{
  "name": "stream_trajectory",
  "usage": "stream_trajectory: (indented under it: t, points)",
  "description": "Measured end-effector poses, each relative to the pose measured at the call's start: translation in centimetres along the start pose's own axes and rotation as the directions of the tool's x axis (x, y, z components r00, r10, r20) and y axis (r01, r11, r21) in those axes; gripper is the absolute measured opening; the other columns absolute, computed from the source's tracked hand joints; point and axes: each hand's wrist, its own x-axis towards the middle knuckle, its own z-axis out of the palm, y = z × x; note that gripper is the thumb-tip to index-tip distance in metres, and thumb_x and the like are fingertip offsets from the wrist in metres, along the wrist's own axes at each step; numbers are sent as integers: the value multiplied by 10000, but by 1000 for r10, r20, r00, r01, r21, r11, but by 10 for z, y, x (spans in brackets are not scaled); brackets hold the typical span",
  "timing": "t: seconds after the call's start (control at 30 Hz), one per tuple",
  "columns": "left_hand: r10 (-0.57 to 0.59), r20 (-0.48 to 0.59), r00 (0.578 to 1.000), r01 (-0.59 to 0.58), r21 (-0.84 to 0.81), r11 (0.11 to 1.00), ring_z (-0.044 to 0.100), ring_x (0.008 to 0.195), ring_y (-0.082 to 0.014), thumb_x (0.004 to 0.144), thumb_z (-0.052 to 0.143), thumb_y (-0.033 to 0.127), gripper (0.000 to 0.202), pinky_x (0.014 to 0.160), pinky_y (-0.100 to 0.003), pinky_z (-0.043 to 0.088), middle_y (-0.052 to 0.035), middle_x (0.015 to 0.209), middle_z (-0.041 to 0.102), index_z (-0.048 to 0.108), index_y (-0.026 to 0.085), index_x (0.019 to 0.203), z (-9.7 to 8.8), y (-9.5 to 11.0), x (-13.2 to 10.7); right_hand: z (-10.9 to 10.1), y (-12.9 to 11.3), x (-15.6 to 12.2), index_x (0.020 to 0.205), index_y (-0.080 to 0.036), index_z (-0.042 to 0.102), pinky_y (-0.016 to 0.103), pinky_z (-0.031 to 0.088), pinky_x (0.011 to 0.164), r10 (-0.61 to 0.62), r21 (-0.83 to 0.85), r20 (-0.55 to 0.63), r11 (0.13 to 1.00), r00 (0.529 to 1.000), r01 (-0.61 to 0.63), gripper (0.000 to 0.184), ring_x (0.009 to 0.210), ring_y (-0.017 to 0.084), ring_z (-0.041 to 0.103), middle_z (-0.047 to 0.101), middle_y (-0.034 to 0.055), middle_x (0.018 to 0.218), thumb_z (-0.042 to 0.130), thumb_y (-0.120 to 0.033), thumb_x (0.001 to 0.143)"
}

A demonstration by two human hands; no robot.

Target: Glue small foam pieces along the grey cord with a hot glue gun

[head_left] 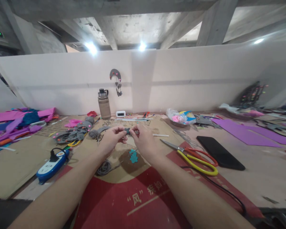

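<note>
Above the middle of the cardboard, my left hand (115,136) and my right hand (143,140) meet with fingertips pinched together. Between them is a small dark grey piece (127,130), gripped from both sides; it looks like felt or yarn, too small to tell. Just below the hands lie teal cut-out shapes (133,156). A loose coil of grey yarn (104,168) rests under my left forearm, one end trailing right. Beyond my left wrist is a roll of grey material (93,134). Scissors with red and yellow handles (190,156) lie open to the right of my right hand.
A black phone (220,152) and purple sheets (248,133) lie right. A blue-white power strip (52,167) sits left, near grey pieces with pink beads (72,133). Along the back stand a bottle (104,106), a small clock (120,114) and a bowl with plastic-wrapped pieces (180,122).
</note>
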Motion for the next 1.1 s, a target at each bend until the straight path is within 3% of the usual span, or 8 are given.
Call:
stream_trajectory:
  t: [0.4,0.67,0.97,1.1]
  points:
    - [-22,2,1000,22,-11,1000,513,489,-97,669,663,277,175,464,-221,441,13,540,559,565,145,730,2,2,-1,-1,-2,-1,774,-196,559,286,373,661,-35,-36,15,999,999,35,107,747,169,528,604,39,801,505,-261,838]
    - [9,19,1000,-11,84,996,513,490,-98,711,610,287,142,480,-226,444,8,548,559,578,150,732,-2,-3,1,1,0,-2,894,-199,608,303,406,764,-78,-34,26,996,997,79,146,868,179,560,620,61,921,484,-264,853]
    - [16,24,1000,-19,136,991,522,476,-103,708,601,280,133,493,-244,456,7,552,566,580,149,715,-3,-4,2,2,-5,-2,822,-186,607,289,402,726,-48,-74,27,996,998,50,127,812,174,556,624,54,852,489,-234,833]
    - [-3,32,999,0,94,996,511,479,-97,709,601,276,131,477,-231,441,8,549,559,587,145,711,-2,-3,1,3,-1,0,814,-183,608,285,402,714,-49,-14,43,999,998,49,129,790,170,555,627,51,831,494,-241,830]
